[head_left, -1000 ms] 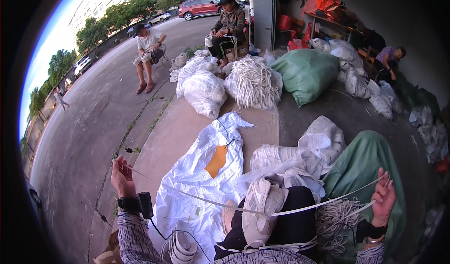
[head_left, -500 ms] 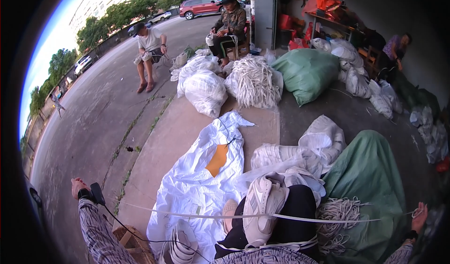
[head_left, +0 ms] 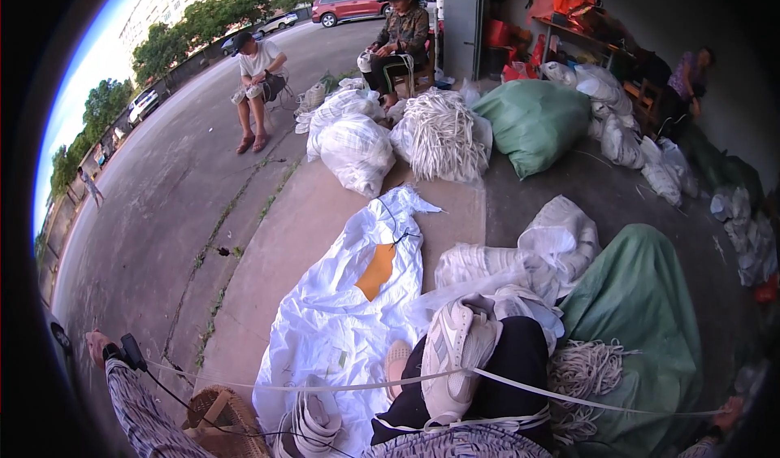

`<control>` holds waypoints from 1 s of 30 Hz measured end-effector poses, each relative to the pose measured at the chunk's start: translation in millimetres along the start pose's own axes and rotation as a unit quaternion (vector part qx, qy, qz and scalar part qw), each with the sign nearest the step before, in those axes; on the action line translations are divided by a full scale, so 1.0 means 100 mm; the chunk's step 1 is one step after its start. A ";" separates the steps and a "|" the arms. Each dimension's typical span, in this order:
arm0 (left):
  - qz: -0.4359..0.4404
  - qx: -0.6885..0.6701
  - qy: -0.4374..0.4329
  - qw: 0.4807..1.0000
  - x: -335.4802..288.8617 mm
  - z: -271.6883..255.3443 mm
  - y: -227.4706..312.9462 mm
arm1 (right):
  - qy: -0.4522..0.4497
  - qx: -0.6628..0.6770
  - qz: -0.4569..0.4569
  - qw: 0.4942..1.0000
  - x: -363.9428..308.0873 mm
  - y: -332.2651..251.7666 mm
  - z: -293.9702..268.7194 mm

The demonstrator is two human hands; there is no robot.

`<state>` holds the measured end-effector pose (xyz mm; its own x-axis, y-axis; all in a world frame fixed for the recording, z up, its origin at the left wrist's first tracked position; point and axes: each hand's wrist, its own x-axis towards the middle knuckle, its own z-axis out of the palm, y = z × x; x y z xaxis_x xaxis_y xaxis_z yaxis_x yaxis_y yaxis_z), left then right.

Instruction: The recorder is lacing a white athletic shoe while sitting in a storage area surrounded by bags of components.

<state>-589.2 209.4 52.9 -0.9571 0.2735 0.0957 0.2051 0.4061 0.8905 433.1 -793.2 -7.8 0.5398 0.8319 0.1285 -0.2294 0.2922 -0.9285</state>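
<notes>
A pale cream sneaker (head_left: 460, 352) rests on my dark-clothed lap. One white shoelace (head_left: 561, 397) passes through its upper end and stretches far out to both sides. At the far left edge my left hand (head_left: 97, 347) is closed on one end of the lace, though its fingers are small and partly hidden. Out at the right rim my right hand (head_left: 729, 414) grips the other end, dim and blurred. Beside my right leg, a bundle of loose laces (head_left: 587, 369) lies on green sacking (head_left: 650, 312).
A white sheet sack (head_left: 325, 320) with an orange patch (head_left: 376, 273) spreads ahead. Another pale shoe (head_left: 313, 421) sits beside a wicker basket (head_left: 223, 417). Stuffed white sacks (head_left: 355, 156) and a green sack (head_left: 532, 129) stand farther off; two people sit behind the sacks.
My left hand has moved outward and down, my right hand downward. The lace now slopes down on both sides from the shoe, which stays on my lap.
</notes>
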 end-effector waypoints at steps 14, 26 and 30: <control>-0.038 0.136 -0.010 0.990 0.51 -0.17 -0.46 | 0.645 -0.169 -0.074 0.742 -0.27 0.30 0.24; -0.101 -0.281 0.045 0.953 0.09 -0.01 -0.32 | 0.651 -0.278 0.018 0.706 -0.19 0.48 0.24; -0.092 -0.304 0.022 0.948 0.11 -0.18 -0.37 | 0.624 -0.314 0.047 0.714 0.25 0.61 0.07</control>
<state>-611.0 181.6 29.3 -0.9757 0.2037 -0.0805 -0.1100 -0.1383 0.9843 427.1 -751.7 -59.2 0.9369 -0.3496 0.0088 -0.1155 -0.3331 -0.9358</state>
